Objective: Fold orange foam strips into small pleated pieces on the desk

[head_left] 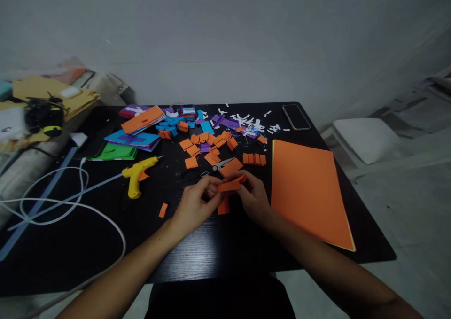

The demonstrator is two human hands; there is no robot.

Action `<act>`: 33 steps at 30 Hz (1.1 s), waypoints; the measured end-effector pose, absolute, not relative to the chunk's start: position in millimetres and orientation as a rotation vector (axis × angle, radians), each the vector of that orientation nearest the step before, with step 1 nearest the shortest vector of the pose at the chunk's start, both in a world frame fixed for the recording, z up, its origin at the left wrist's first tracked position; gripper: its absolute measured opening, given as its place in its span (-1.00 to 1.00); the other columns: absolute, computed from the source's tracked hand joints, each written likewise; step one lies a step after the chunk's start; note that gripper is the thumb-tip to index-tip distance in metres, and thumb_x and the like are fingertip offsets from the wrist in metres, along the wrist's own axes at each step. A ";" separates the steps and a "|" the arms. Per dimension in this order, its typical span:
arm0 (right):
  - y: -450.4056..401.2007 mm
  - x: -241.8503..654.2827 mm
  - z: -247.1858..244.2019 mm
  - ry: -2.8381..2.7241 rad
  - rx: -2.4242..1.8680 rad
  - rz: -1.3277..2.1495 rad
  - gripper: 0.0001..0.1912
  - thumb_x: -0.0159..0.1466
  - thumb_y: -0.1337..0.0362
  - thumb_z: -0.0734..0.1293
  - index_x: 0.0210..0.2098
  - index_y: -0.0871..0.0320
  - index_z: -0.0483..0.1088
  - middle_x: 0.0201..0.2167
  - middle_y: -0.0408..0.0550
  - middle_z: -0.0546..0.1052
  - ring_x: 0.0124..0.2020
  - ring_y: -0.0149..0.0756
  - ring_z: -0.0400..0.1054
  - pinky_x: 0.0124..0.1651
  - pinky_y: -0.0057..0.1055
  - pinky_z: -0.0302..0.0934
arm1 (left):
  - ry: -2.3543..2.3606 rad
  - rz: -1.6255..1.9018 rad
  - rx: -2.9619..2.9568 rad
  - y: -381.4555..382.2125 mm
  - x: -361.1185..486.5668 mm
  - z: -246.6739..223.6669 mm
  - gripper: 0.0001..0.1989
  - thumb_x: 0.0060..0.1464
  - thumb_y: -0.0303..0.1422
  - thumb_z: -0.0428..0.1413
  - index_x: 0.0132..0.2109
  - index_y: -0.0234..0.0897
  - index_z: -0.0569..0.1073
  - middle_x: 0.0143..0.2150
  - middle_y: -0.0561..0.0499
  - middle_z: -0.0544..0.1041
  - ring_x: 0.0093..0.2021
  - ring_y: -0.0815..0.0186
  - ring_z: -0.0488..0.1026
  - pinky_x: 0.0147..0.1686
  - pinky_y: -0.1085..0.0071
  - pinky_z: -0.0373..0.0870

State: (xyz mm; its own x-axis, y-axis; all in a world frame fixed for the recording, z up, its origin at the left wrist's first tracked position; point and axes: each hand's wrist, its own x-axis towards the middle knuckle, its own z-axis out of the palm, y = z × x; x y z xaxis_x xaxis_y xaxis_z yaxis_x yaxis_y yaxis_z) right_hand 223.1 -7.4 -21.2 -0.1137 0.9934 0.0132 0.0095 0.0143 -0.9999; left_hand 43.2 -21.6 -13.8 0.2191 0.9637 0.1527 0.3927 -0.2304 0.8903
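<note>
I have an orange paper strip (229, 186) pinched between both hands, held near the front of the black table (190, 258). My left hand (192, 206) grips its left end with thumb and fingers, and my right hand (255, 199) grasps the other end, where the paper bends back. Just below the strip, another orange piece (223, 207) shows between my hands; I cannot tell whether it is joined to the one I hold.

Right beyond my fingers lie an orange square (230, 167) and the scissors (214, 167), blades partly apart. Further back are a scatter of small orange pieces (192, 151), a folded orange row (254, 159) and white paper scraps (246, 120). To my right, large orange sheets (306, 187) lie in a stack near my forearm, with a phone (296, 117) at the far corner. To my left, a yellow glue gun (135, 178) lies on its side, a small orange tab (163, 210) sits nearer my wrist, and a white cable (109, 218) loops across the tabletop
</note>
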 end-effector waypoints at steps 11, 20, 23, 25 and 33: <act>-2.2 223.2 -41.4 -1.451 -1.298 1.305 -0.77 0.29 0.21 0.29 -0.31 0.17 0.57 -0.39 -0.03 0.62 -0.35 -0.20 0.53 -0.26 -0.33 0.44 | 1.314 0.941 1.727 -21.0 42.0 -18.9 -0.84 0.18 -0.41 0.14 -0.08 -0.26 0.50 -0.41 0.10 0.52 -0.43 0.41 0.48 -0.43 0.55 0.36; -2.2 224.9 -32.8 -1.510 -1.364 1.275 -0.71 0.34 0.28 0.21 -0.38 0.17 0.53 -0.46 -0.02 0.63 -0.48 -0.27 0.51 -0.44 -0.44 0.34 | 1.354 0.872 1.720 -19.2 37.0 -16.8 -0.85 0.29 -0.29 0.09 -0.08 -0.24 0.47 -0.38 0.09 0.52 -0.39 0.38 0.47 -0.41 0.51 0.32; -3.5 225.4 -33.0 -1.504 -1.356 1.278 -0.73 0.33 0.29 0.21 -0.36 0.18 0.52 -0.49 -0.05 0.61 -0.50 -0.29 0.51 -0.47 -0.46 0.33 | 1.360 0.836 1.707 -17.8 36.7 -16.8 -0.85 0.31 -0.28 0.08 -0.07 -0.23 0.46 -0.35 0.08 0.53 -0.37 0.37 0.47 -0.40 0.50 0.30; -4.8 225.6 -34.0 -1.490 -1.343 1.290 -0.75 0.34 0.28 0.22 -0.33 0.18 0.52 -0.51 -0.07 0.59 -0.51 -0.28 0.51 -0.49 -0.46 0.33 | 1.348 0.832 1.671 -17.2 37.4 -18.0 -0.84 0.30 -0.27 0.08 -0.06 -0.23 0.46 -0.34 0.07 0.53 -0.36 0.36 0.47 -0.40 0.50 0.29; -7.9 222.2 -28.7 -1.493 -1.159 1.401 -0.77 0.33 0.11 0.36 -0.23 0.16 0.51 -0.43 -0.08 0.59 -0.44 -0.28 0.52 -0.42 -0.42 0.43 | 1.197 0.919 1.404 -13.1 38.2 -24.2 -0.81 0.24 -0.22 0.15 -0.12 -0.24 0.46 -0.37 0.08 0.49 -0.36 0.32 0.44 -0.35 0.46 0.34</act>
